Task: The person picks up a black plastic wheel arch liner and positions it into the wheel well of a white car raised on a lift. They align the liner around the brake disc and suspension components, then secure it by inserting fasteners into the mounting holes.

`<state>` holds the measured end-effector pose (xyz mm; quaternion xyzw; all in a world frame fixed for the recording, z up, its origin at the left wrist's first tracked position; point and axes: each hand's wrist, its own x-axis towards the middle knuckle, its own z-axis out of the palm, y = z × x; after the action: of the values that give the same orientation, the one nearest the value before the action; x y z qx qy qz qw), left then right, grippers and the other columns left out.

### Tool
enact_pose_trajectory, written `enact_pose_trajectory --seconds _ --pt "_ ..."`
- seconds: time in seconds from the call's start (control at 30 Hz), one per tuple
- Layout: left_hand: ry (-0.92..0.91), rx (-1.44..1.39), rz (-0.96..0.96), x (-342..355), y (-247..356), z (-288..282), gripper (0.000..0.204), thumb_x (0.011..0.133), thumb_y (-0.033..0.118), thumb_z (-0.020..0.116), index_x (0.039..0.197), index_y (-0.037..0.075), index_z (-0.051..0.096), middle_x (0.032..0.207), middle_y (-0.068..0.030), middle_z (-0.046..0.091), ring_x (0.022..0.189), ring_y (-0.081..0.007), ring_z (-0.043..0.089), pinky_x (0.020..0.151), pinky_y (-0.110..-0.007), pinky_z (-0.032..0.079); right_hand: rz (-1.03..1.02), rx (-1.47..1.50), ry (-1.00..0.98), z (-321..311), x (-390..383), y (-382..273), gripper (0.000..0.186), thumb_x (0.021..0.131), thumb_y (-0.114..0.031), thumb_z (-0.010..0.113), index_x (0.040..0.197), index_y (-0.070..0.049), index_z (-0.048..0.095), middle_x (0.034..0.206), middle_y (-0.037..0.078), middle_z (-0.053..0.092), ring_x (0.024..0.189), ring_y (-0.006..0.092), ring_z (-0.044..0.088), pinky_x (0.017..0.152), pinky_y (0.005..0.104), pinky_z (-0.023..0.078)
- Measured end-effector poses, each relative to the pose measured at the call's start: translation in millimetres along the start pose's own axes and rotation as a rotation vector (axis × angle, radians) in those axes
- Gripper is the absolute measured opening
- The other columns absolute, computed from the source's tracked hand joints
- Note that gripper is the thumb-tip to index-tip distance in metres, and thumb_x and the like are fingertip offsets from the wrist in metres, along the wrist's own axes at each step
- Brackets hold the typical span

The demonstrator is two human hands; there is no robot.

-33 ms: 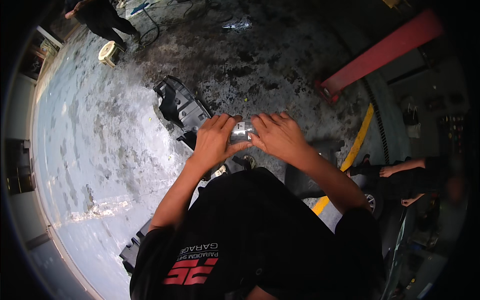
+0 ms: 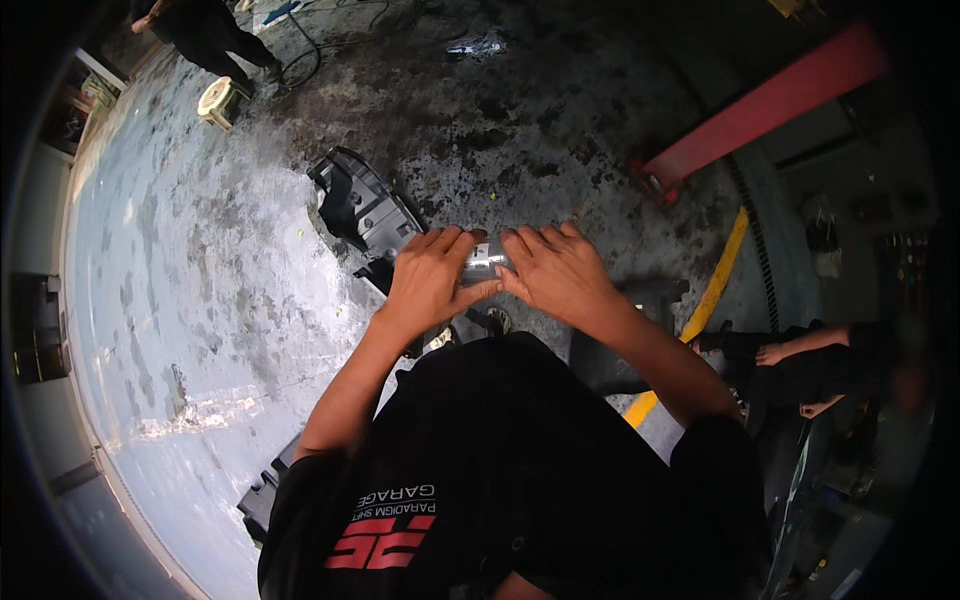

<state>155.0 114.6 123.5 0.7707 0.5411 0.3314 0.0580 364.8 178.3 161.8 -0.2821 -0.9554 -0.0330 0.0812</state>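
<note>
Between my two hands is a small, clear, shiny, rounded plastic piece (image 2: 485, 262) with a whitish label-like patch; its exact kind cannot be made out. My left hand (image 2: 430, 270) grips its left end, fingers on the far side and thumb on the near side. The other end is gripped by my right hand (image 2: 555, 265), its thumb almost meeting the left one. Both hands are held out in front of my body, above the floor. Fingers hide much of the piece. Beyond my left hand, a large black moulded plastic panel (image 2: 375, 208) lies on the floor.
A red post (image 2: 770, 105) stands at the far right, near a yellow floor line (image 2: 718, 275). At the far left are a cream stool (image 2: 218, 97) and a standing person (image 2: 205, 40). Another person (image 2: 790, 350) is at the right. More black plastic (image 2: 262, 500) lies at lower left.
The clear piece has turned slightly between my fingers, so its whitish patch shows less. My hands stay almost in the same place. The person at the right has shifted a little.
</note>
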Motion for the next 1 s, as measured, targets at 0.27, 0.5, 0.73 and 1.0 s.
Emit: enact_pose_trajectory --seconds 0.27,0.5,0.73,1.0 --pt "-0.112 -0.199 -0.067 -38 33 4 0.044 0.082 0.043 0.08 0.094 0.004 0.064 0.081 -0.0099 0.062 0.068 -0.0299 0.067 0.057 -0.04 0.053 -0.117 0.022 0.052 -3 -40 -15 0.026 0.086 -0.034 0.07 0.087 -0.009 0.062 0.076 0.003 0.063 0.068 0.018 0.064 0.068 0.0351 0.045" --pt "-0.139 -0.225 -0.029 -66 43 9 0.039 0.079 0.035 0.084 0.098 0.005 0.069 0.078 -0.0079 0.063 0.066 -0.0268 0.066 0.056 -0.037 0.051 -0.031 0.173 0.193 21 -72 -38 0.02 0.085 -0.028 0.069 0.085 -0.009 0.064 0.075 0.002 0.065 0.064 0.017 0.065 0.061 0.033 0.046" --pt "-0.039 -0.284 0.066 -68 45 23 0.034 0.079 0.032 0.083 0.09 0.006 0.066 0.08 -0.0052 0.062 0.067 -0.0243 0.065 0.058 -0.036 0.051 0.24 0.623 0.093 31 -90 -46 0.017 0.094 -0.023 0.063 0.086 -0.008 0.066 0.073 0.006 0.069 0.059 0.027 0.067 0.056 0.0382 0.051" --pt "-0.078 -0.342 0.069 -42 29 33 0.051 0.077 0.046 0.082 0.103 0.005 0.067 0.084 -0.0058 0.06 0.073 -0.0273 0.063 0.069 -0.039 0.052 0.426 0.743 -0.166 23 -82 -28 0.026 0.1 -0.029 0.056 0.096 -0.005 0.065 0.078 0.012 0.07 0.07 0.0328 0.07 0.064 0.0424 0.053"
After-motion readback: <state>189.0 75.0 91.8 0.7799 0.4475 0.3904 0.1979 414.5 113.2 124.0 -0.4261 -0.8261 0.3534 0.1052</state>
